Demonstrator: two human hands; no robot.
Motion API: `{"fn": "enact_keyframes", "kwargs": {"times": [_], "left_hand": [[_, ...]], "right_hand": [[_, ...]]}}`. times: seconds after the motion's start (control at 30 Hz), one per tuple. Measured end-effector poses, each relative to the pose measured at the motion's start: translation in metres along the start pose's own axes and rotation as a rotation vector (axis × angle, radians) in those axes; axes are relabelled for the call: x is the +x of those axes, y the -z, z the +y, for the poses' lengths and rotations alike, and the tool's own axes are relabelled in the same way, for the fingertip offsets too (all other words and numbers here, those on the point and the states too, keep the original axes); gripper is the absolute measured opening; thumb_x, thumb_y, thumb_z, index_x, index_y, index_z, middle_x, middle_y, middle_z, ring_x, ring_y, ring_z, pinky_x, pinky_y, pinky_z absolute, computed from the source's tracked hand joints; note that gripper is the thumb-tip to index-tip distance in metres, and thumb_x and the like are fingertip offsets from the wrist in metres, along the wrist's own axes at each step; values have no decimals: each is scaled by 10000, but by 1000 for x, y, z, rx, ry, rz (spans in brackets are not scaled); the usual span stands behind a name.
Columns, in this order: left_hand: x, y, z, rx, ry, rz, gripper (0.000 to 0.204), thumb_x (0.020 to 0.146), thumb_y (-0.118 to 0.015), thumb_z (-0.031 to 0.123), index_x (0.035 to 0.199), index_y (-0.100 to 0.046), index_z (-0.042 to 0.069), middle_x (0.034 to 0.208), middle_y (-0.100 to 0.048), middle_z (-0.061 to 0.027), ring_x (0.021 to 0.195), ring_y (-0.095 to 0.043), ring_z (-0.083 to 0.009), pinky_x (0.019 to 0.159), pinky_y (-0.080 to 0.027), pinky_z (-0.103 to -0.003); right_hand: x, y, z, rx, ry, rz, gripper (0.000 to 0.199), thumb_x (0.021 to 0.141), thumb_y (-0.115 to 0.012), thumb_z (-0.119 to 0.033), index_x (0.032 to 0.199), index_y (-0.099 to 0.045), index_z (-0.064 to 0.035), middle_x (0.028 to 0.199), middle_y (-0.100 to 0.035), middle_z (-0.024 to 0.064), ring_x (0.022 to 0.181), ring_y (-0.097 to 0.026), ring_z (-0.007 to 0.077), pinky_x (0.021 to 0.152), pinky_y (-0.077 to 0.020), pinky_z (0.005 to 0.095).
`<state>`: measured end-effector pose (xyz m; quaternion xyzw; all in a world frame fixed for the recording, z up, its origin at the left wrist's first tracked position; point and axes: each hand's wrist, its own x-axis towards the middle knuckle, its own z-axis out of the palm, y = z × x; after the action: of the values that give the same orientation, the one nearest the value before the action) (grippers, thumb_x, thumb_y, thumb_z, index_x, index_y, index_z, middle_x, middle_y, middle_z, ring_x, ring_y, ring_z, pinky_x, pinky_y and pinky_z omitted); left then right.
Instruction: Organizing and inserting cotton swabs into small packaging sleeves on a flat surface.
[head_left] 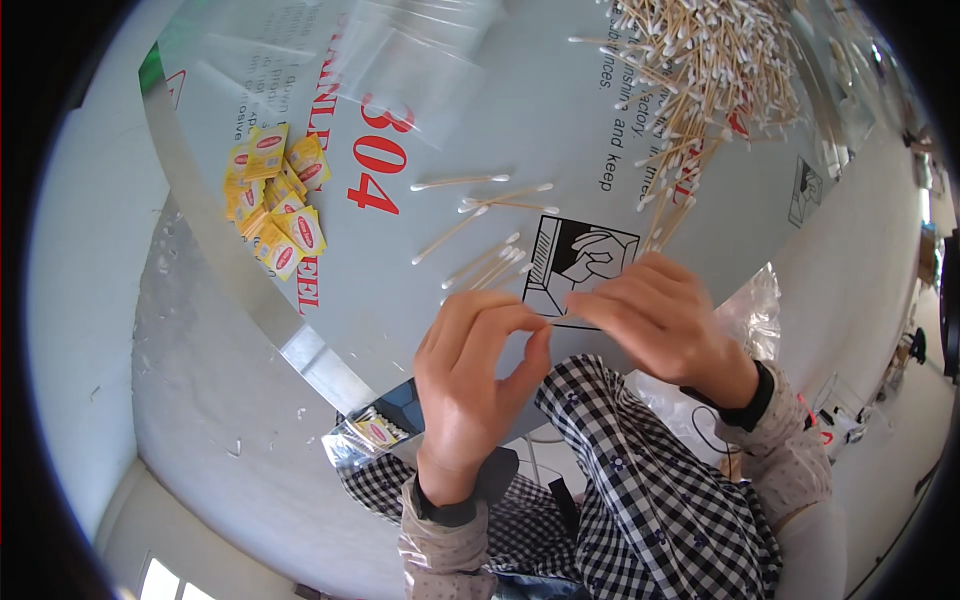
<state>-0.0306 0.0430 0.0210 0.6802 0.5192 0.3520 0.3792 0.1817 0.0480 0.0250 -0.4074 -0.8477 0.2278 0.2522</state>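
A grey metal table (450,130) with printed lettering fills most of the view; its black hand pictogram (585,260) serves as landmark here. Nearer the person than the pictogram, a black-and-white checked cloth (650,480) covers the lap. Beyond the pictogram, to the right, a big heap of cotton swabs (715,60) with wooden sticks and white tips spreads out, while flat clear plastic bags (420,60) overlap beyond it to the left. The person's right hand (665,315) is just to the pictogram's near right, and the left hand (470,365) to its near left. Both grips are closed, fingertips pinched at one thin pale item (560,320) at the pictogram's near edge; what it is cannot be told. Well to the pictogram's left is a pile of small yellow packets (275,200). Nearer the person on that side, at the table's corner, a clear pouch (368,435) shows swabs and a yellow packet inside. Several loose swabs (448,236) lie just left of the pictogram, some single, some bunched close beside the left hand.
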Motion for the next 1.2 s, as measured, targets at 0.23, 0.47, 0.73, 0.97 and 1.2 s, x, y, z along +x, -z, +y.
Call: {"fn": "enact_keyframes", "kwargs": {"times": [0.23, 0.47, 0.73, 0.97, 1.2], "left_hand": [[60, 4, -14, 464, -121, 16, 187, 753, -763, 29, 913, -669, 45, 940, -571, -55, 853, -562, -244, 727, -475, -362], [75, -3, -30, 497, -181, 36, 167, 728, -751, 41, 821, -614, 59, 886, -514, -51, 861, -544, -249, 705, -465, -372], [67, 33, -35, 494, 65, 63, 143, 750, -760, 39, 836, -651, 75, 871, -543, -37, 852, -569, -231, 696, -465, -363], [49, 37, -36, 342, 85, 134, 155, 763, -740, -6, 889, -667, 48, 918, -575, -65, 875, -580, -265, 730, -476, -363], [63, 47, -52, 525, -104, 142, 175, 774, -680, -44, 924, -662, 44, 904, -601, -80, 849, -567, -288, 733, -474, -381]], "right_hand": [[-137, 56, 1, -264, -562, 56, 179, 808, -624, 40, 975, -676, 3, 823, -650, 114, 761, -616, 284, 699, -478, 399], [-182, 71, 21, -567, -713, -43, 182, 859, -605, 25, 1025, -670, -15, 991, -676, 92, 955, -611, 304, 924, -444, 436], [-63, 60, -3, -329, -317, 129, 255, 811, -642, 80, 1047, -669, -14, 1035, -679, 115, 917, -625, 303, 900, -460, 421], [68, -20, 12, 133, -152, 151, 285, 821, -648, 93, 1087, -642, -10, 1063, -655, 132, 955, -627, 309, 818, -503, 357], [86, -39, 20, 97, -145, 56, 259, 759, -629, 99, 962, -559, -46, 882, -596, 82, 880, -582, 312, 733, -478, 416]]}}
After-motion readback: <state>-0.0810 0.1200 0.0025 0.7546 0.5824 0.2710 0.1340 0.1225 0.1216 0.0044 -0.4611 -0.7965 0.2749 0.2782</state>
